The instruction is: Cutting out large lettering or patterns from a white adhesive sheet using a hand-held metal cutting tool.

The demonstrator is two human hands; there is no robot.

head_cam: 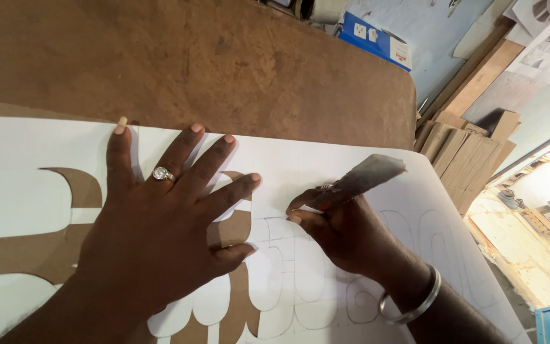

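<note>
Right wrist nearest, ringed by a silver bangle (412,306). Right hand (345,232) closed, fingers (300,202) gripping a craft knife (361,180) with a worn, tape-wrapped handle; blade end hidden behind the fingertips, pressed down on the white sheet (326,159). Pencilled curved letter outlines (364,299) visible on the sheet around and right of that hand.

Left hand (154,229) laid flat, fingers (189,150) spread open, gripping nothing, palm pressing the sheet just beside the cutting point. Ring (162,173) noted on 1 finger. Thumb tip close to the right hand, not touching.

Cut-out openings (233,229) in the sheet under and left of the left hand, showing brown surface beneath.

Sheet resting on a brown desk (224,64), surface scuffed and stained, rounded far-right corner.

Beyond the desk edge: blue and white box (377,41) at the far side; stack of brown cardboard pieces (463,156) to the right, below desk level.
</note>
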